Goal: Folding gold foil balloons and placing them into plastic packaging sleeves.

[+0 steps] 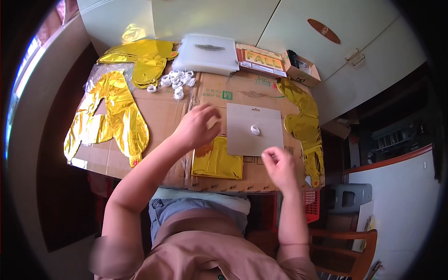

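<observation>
Grey card (254,128): flat, matte, squarish sheet with a small hang-slot at its top edge; lying on the cardboard between the two hands, nearer the right one.
White ribbon piece (255,130): small curled scrap, sitting at the card's middle, touching it.
Left hand (198,126): hovering just beside the card's left edge, fingers loosely curled, gripping nothing visible.
Right hand (278,165): hanging just below the card's lower right corner, fingertips pinched together; whether anything thin is being held, I cannot tell.
Folded gold foil (217,162): shiny, creased rectangle, lying just under the card's lower left corner.
Cardboard sheet (168,109): brown, flattened box serving as the work surface.
Gold foil balloons (109,116): deflated, crinkled, mirror-bright shapes lying to the left and at the rear left.
Gold balloon strip (305,123): long deflated piece running down the right edge.
White ribbon curls (175,80): loose heap of small coils behind the left hand.
White plastic case (207,53): translucent, rounded, resting at the rear.
</observation>
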{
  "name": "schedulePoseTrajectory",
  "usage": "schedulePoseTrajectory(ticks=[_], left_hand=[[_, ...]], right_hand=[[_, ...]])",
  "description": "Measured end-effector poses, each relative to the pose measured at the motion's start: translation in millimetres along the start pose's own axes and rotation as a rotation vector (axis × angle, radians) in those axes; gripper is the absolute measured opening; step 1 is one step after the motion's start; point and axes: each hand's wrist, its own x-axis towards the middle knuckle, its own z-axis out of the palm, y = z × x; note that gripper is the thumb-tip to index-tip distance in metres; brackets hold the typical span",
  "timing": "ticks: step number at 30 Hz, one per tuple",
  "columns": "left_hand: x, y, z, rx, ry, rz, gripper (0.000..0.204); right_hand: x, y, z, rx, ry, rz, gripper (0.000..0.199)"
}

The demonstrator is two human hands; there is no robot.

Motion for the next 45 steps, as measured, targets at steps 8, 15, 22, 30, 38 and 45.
schedulePoseTrajectory(ticks=[8,15,22,30,38,45], left_hand=[[-106,15,-12,0.177,-0.107,0.002,0.033],[-159,46,-14,0.079,0.060,-0.104,0.026],[-253,57,1,-1.067,0.344,-1.070,0.044],[-234,64,15,-1.318,0.113,-1.123,0.025],[-170,75,-8,-1.233,-0.053,-0.812,0.026],[-49,72,-2,-0.897,-0.331,-0.490,0.026]], right_hand=[[-37,-6,83,-0.357,0.213,-0.323,0.034],[-64,-9,97,-0.442,0.146,-0.443,0.035],[-86,-21,90,-0.383,0.064,-0.534,0.030],[-95,-24,89,-0.272,0.018,-0.542,0.031],[-70,-19,63,0.722,-0.155,0.075,0.063],[0,-3,-5,1.177,-0.281,0.175,0.034]])
